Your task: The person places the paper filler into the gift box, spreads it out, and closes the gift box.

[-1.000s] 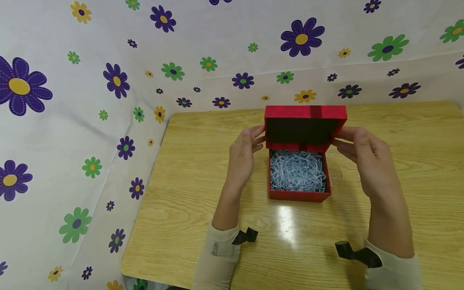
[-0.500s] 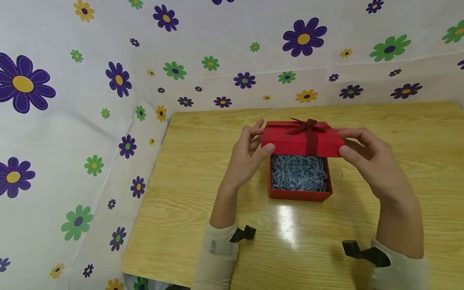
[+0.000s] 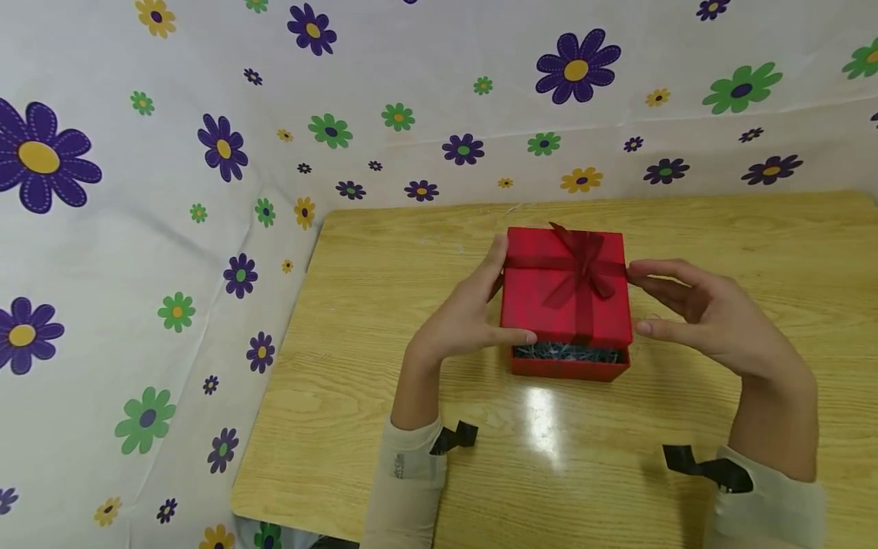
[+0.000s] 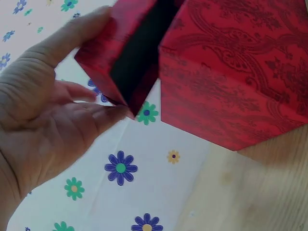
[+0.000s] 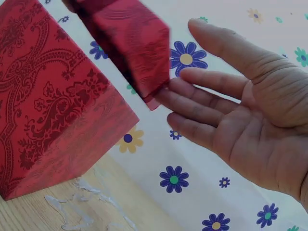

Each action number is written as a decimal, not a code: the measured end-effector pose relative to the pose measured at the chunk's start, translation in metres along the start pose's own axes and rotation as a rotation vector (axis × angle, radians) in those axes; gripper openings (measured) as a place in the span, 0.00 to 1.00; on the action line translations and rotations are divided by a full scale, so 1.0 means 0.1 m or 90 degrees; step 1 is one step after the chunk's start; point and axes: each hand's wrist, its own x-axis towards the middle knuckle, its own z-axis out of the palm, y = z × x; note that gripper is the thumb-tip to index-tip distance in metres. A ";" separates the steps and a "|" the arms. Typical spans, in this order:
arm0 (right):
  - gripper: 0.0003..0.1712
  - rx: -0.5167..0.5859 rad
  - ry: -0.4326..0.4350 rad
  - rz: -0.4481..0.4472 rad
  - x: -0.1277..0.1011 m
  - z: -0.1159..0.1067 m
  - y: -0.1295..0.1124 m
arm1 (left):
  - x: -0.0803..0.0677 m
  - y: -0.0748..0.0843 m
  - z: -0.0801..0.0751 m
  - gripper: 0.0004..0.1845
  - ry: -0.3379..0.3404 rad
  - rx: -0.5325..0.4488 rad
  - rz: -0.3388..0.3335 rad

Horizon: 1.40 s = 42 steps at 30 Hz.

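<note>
A red gift box lid point(image 3: 538, 293) with a dark red ribbon bow point(image 3: 584, 263) sits over the red box base point(image 3: 571, 371). Pale blue shredded paper point(image 3: 568, 351) shows in a strip at the front, where the lid leaves the base uncovered. My left hand point(image 3: 458, 316) holds the lid's left side, thumb at its front edge and fingers along the side. In the left wrist view a gap separates the tilted lid point(image 4: 103, 53) from the patterned base point(image 4: 226, 86). My right hand point(image 3: 720, 320) has its fingertips against the lid's right side, its thumb held apart.
The wooden table point(image 3: 357, 366) meets a white flower-printed cloth point(image 3: 411, 69) at the back and left. In the right wrist view, thin whitish strands point(image 5: 89, 192) lie on the wood beside the base. Both wrists carry black straps point(image 3: 456, 437).
The lid has swung from raised, with its dark inside showing, down over the base, bow side up. Both hands have turned along with it, and the right thumb has come off the lid.
</note>
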 end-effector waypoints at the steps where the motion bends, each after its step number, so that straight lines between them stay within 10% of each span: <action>1: 0.37 -0.006 -0.004 0.001 0.00 0.00 0.00 | -0.01 -0.02 0.01 0.70 -0.004 0.022 -0.011; 10: 0.34 -0.023 -0.040 0.008 0.01 0.00 0.04 | -0.09 0.03 0.14 0.72 -0.037 0.188 -0.110; 42: 0.28 -0.112 -0.064 0.087 -0.08 0.03 0.05 | -0.09 -0.05 0.29 0.69 -0.082 0.213 -0.156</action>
